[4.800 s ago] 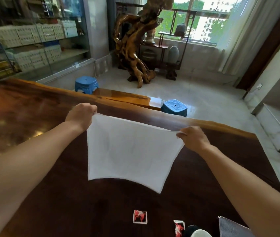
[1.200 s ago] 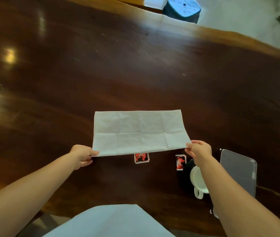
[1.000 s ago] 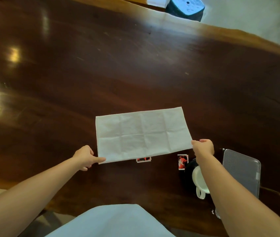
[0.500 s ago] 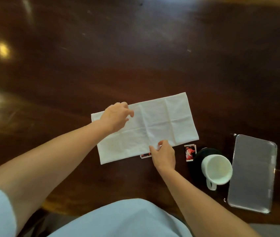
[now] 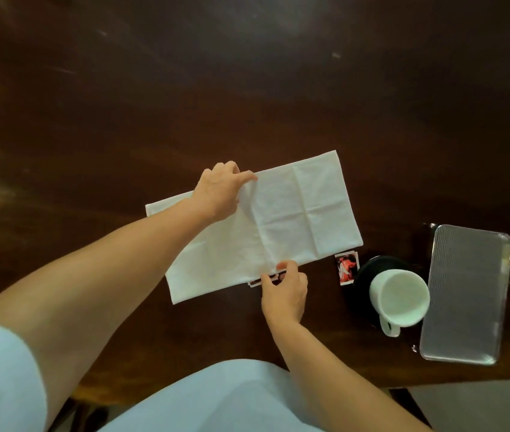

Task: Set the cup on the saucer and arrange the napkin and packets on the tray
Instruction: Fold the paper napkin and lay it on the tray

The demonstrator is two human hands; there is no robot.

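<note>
Dark, glossy wooden table [image 5: 122, 120] fills the frame. One white cloth napkin [image 5: 303, 219], a creased rectangle, lies at centre. The left hand [image 5: 219, 194] pinches its upper edge and the right hand [image 5: 284, 291] pinches its lower edge. Two small red-printed packets lie at centre right: the half-covered packet [image 5: 256, 281] peeks from under the napkin, and the bare packet [image 5: 346, 269] touches one round black saucer [image 5: 369, 269]. One smooth white cup [image 5: 398, 296] overlaps the saucer. One ribbed grey tray [image 5: 465, 294] with rounded corners lies at the right.

Both bare forearms extended forward over the table [image 5: 122, 120]. Left grip [image 5: 221, 191] farther out, palm down, thumb and fingers pinching far edge of napkin [image 5: 303, 213]. Right grip [image 5: 284, 291] nearer body, fingertips curled, pinching near edge.
</note>
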